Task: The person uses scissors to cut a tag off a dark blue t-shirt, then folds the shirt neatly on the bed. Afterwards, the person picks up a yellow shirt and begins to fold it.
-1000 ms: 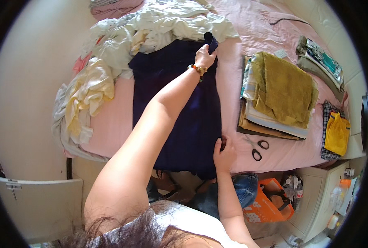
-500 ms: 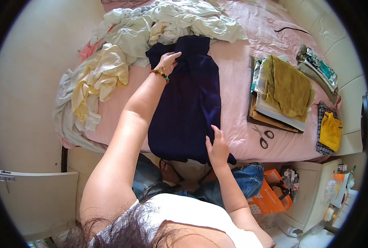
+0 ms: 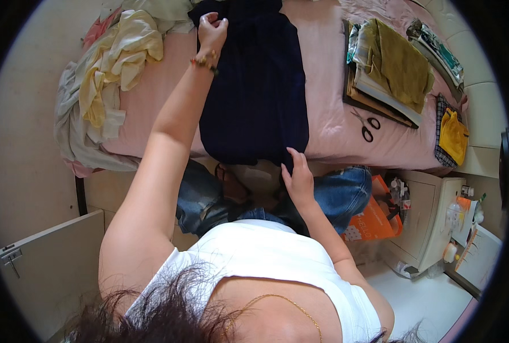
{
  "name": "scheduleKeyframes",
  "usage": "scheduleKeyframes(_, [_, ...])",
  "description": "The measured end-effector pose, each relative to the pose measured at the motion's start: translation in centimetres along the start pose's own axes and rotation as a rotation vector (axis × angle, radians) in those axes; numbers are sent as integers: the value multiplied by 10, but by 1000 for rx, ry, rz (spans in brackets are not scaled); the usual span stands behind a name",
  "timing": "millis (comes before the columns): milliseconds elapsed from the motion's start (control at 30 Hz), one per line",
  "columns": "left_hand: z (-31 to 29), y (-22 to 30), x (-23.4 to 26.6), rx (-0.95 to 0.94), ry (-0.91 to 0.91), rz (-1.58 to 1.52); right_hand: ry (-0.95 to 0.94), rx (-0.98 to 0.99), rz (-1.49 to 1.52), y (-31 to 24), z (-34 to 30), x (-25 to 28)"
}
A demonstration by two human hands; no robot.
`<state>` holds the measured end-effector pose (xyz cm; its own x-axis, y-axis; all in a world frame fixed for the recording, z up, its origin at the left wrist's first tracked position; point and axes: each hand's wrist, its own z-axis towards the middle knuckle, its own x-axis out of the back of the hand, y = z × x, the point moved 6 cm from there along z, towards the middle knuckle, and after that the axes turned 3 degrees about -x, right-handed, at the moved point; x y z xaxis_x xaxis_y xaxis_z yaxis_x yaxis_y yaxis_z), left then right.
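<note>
A long navy garment (image 3: pixel 251 97) lies lengthwise on the bed, its near end at the bed's front edge. My left hand (image 3: pixel 213 34), wearing a beaded bracelet, reaches to the garment's far left side. Its fingers are curled closed at the cloth's edge. Down at the near right corner, my right hand (image 3: pixel 299 178) has the hem between thumb and fingers. The garment's far end runs out of the top of the picture.
On the pink-sheeted bed (image 3: pixel 329 137), folded clothes (image 3: pixel 392 68) are stacked to the right, with scissors (image 3: pixel 367 126) just in front. A yellow folded cloth (image 3: pixel 453 137) lies farther right. Crumpled pale clothes (image 3: pixel 117 63) spread at left. An orange bag (image 3: pixel 374 214) stands beside a cabinet (image 3: pixel 417 211).
The view has tilted down, so the bed and garment sit higher in the picture. My left hand's fingers have curled in at the left edge. My right hand stays by the near right corner.
</note>
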<state>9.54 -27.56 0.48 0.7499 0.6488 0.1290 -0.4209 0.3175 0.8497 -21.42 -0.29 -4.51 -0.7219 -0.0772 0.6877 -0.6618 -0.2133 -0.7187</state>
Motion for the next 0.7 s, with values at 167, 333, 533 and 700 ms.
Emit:
scheduleKeyframes(167, [-158, 38, 24, 506, -484, -463, -15, 87, 2, -11, -7, -6])
scheduleKeyframes(333, [-290, 40, 22, 836, -647, -312, -56, 179, -67, -18, -20, -13])
scheduleKeyframes(533, [-329, 16, 19, 801, -575, -219, -240, 186, 127, -12, -32, -27])
scheduleKeyframes(700, [-328, 7, 30, 674, -702, -85, -99, 170, 200, -6, 15, 9])
